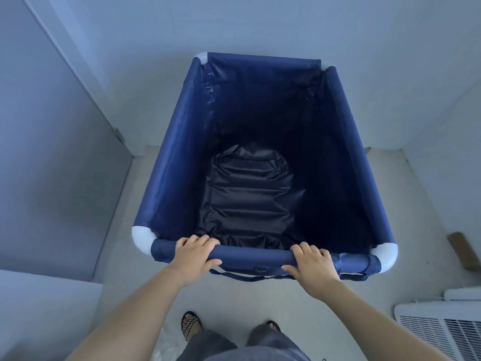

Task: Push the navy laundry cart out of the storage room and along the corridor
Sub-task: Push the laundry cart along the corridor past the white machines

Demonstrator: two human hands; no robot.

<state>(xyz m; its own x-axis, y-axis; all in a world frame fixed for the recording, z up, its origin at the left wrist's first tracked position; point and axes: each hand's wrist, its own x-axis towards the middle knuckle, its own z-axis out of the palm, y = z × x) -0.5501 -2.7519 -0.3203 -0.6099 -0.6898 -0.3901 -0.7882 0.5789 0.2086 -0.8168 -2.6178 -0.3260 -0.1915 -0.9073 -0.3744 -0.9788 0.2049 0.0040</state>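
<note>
The navy laundry cart (177, 142) fills the middle of the head view, a deep fabric bin with white plastic corner joints and nothing inside. My left hand (194, 252) grips the near top rail toward its left end. My right hand (311, 264) grips the same rail toward its right end. Both hands wrap over the fabric-covered bar, fingers curled inward. The cart's far end points at a pale wall straight ahead. Its wheels are hidden beneath the fabric.
A door (49, 142) stands along the left, its hinge edge by the cart's left side. White walls close in ahead and on the right. A white vented appliance (440, 329) sits at the lower right. A brown piece of cardboard (463, 252) lies on the floor near the cart's right corner.
</note>
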